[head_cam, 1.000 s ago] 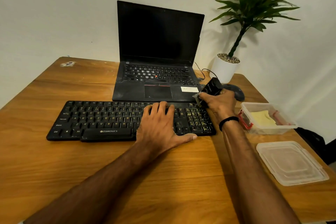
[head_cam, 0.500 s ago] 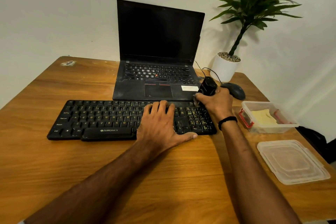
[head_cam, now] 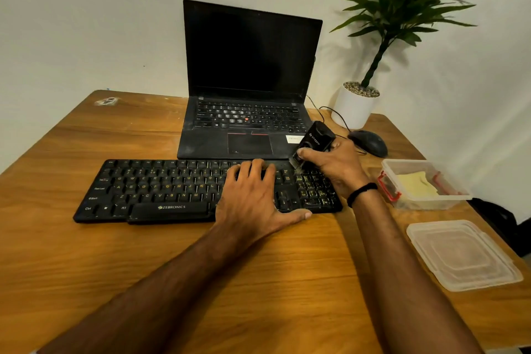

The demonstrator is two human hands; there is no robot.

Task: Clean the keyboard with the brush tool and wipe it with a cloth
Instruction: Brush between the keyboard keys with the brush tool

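While the right hand [head_cam: 333, 164] grips the brush tool [head_cam: 314, 138], fingers curled round its black body, the bristle end sits on the far edge of the number block at the right end of the keyboard [head_cam: 161, 190]. The left hand [head_cam: 253, 195] lies flat on the keys right of centre, fingers straight, thumb out along the near edge, pinning the board. Advice: keep that hold-down, work short strokes row by row from far to near, angle the bristles into the gaps, and flick debris off the right edge, away from the laptop [head_cam: 247, 123]. The cloth [head_cam: 416, 182] looks untouched in the open box on the right, so the wipe is probably pending. Versus half a second ago: the tool has tipped from near upright to leaning far-right, logo face now showing; the left hand hasn't moved.
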